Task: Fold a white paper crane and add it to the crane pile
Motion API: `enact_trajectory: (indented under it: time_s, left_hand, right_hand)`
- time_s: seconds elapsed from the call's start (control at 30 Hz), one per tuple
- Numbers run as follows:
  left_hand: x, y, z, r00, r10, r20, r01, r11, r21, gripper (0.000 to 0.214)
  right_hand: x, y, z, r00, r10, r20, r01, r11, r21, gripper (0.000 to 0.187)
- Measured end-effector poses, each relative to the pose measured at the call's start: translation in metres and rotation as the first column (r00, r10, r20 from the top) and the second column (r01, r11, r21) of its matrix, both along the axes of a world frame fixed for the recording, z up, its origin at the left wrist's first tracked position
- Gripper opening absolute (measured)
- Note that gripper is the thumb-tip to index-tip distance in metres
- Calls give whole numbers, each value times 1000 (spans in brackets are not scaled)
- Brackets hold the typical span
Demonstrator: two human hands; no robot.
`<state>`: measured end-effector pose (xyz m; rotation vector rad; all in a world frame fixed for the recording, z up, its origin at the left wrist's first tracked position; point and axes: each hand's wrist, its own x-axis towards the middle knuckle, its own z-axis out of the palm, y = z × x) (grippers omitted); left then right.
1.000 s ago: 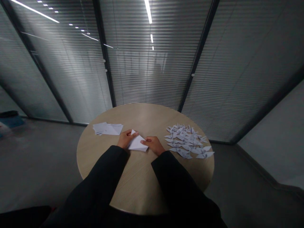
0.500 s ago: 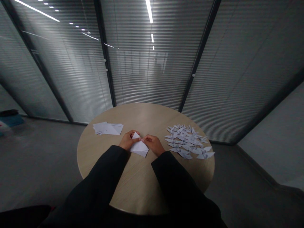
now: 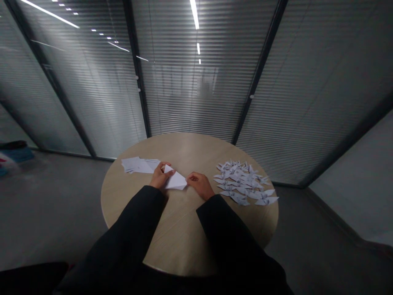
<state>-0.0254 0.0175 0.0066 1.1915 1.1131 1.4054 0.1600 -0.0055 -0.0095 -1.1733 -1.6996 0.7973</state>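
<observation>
Pinching a folded paper (image 3: 175, 181) between thumb and fingers, a person's left hand (image 3: 159, 177) is clamped on its left side over the middle of a round table (image 3: 179, 229), while the right hand (image 3: 202, 185) meets its right corner, fingertips drawn together; whether they grip that corner cannot be told. The paper's long axis slants: one sharp tip points away toward the table's far edge, a little left, and the other end runs nearer and rightward, toward the right hand. Its lower side faces the near edge. Loose sheets (image 3: 139, 165) overlap near the far left edge, just beside the left hand. Folded cranes (image 3: 242, 183) crowd in rows near the right edge. Dark sleeves (image 3: 138, 221) reach in across the near edge; blinds (image 3: 190, 114) stand beyond the far one.
</observation>
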Motion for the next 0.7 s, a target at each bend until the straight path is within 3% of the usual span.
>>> enact_trajectory:
  time_s: [0.23,0.37,0.53,0.7]
  left_hand:
    - [4,-1,-5,999,-8,37,8,1000,18,44]
    - [4,0,-4,999,10,-49,-7,998,54,37]
    - [5,-1,-3,978,-170,-123,172,985,6,30]
    - [7,-5,-8,936,-322,-140,315,947,-68,32]
  right_hand:
    - [1,1,-1,995,-92,-41,94,995,31,10]
    - [3,7,-8,981,-194,-14,195,979,60,13]
    - [9,13,-15,967,-256,-15,256,964,78,14]
    - [11,12,-13,983,-184,2,183,980,82,13]
